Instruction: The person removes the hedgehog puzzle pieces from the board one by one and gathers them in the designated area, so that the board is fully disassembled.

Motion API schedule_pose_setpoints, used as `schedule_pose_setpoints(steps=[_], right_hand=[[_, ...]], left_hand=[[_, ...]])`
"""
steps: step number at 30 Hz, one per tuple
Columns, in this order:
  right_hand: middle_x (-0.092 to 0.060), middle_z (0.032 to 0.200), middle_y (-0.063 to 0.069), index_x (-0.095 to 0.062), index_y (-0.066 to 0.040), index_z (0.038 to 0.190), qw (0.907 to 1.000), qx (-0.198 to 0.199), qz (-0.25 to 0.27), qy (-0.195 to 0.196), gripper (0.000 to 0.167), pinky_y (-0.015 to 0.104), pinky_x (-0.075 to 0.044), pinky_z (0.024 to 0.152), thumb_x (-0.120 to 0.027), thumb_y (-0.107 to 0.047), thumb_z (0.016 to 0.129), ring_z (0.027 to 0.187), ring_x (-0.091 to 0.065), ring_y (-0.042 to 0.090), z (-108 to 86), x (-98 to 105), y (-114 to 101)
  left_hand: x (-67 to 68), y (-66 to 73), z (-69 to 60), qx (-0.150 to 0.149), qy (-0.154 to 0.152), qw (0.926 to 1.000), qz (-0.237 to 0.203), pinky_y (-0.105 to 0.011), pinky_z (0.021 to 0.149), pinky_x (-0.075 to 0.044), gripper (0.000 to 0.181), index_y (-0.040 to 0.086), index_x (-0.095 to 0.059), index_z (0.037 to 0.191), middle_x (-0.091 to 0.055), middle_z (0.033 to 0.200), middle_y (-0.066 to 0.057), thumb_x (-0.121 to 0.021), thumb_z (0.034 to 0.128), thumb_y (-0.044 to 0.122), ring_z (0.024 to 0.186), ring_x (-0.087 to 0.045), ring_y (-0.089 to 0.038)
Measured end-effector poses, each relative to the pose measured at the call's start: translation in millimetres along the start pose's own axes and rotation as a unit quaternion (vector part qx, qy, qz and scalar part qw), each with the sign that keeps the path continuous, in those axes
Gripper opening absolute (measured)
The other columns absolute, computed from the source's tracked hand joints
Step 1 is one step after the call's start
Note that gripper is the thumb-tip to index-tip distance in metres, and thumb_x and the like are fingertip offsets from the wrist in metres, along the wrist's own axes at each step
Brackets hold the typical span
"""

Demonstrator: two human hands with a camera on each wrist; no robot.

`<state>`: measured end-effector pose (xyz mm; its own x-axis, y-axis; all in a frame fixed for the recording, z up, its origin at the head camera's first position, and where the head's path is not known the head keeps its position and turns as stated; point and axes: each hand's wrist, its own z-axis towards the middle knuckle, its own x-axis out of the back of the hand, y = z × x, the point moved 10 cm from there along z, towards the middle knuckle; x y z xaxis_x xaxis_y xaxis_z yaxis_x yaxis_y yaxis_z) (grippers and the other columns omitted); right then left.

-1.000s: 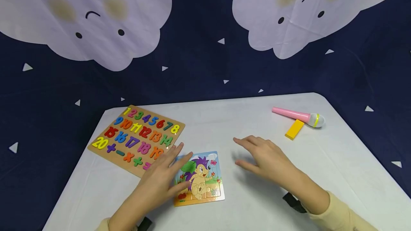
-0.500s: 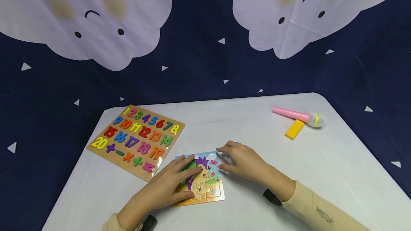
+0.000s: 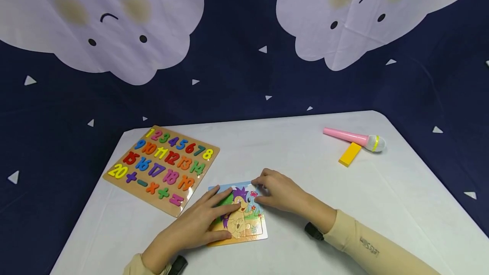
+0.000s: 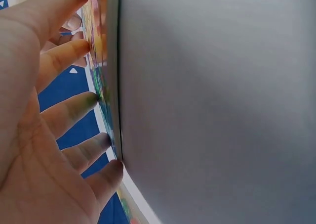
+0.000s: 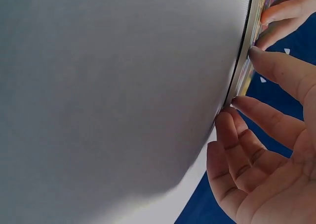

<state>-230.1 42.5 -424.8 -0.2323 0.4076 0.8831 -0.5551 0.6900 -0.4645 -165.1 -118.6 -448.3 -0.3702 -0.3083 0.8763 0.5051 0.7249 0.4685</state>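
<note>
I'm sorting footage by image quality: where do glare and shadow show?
Head view: pale glare at the lower right of the hedgehog puzzle; left wrist view: the table mostly in grey shadow; right wrist view: similar shadow, brighter at the bottom.

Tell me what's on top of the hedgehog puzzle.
The left hand rests on the left side of the hedgehog puzzle; the right hand touches its right edge. Whatever is printed beneath the hands is covered and cannot be seen.
</note>
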Motion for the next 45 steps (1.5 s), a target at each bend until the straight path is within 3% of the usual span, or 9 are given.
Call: schedule_pose_setpoints(steps=[19,45], right_hand=[[-0.069,0.099,0.002,-0.080,-0.006,0.119,0.9999,-0.001,-0.014,0.007,0.038,0.021,-0.044,0.067,-0.091,-0.024,0.087,0.077,-0.050,0.008,3.3,2,-2],[-0.070,0.103,0.003,-0.078,-0.003,0.108,0.9989,-0.015,0.040,-0.018,0.032,0.025,-0.055,0.079,-0.094,-0.015,0.083,0.088,-0.060,0.013,13.3,0,0]], left_hand=[[1.3,0.4,0.0,-0.001,0.003,1.0000,0.002,-0.078,0.121,-0.035,0.065,0.036,-0.058,0.155,-0.034,0.177,-0.005,-0.075,0.0960,0.057,0.162,-0.027,-0.052],[1.8,2.8,0.2,-0.009,0.007,0.9999,0.004,-0.080,0.119,-0.036,0.065,0.035,-0.059,0.154,-0.036,0.176,-0.007,-0.074,0.0958,0.059,0.160,-0.029,-0.054]])
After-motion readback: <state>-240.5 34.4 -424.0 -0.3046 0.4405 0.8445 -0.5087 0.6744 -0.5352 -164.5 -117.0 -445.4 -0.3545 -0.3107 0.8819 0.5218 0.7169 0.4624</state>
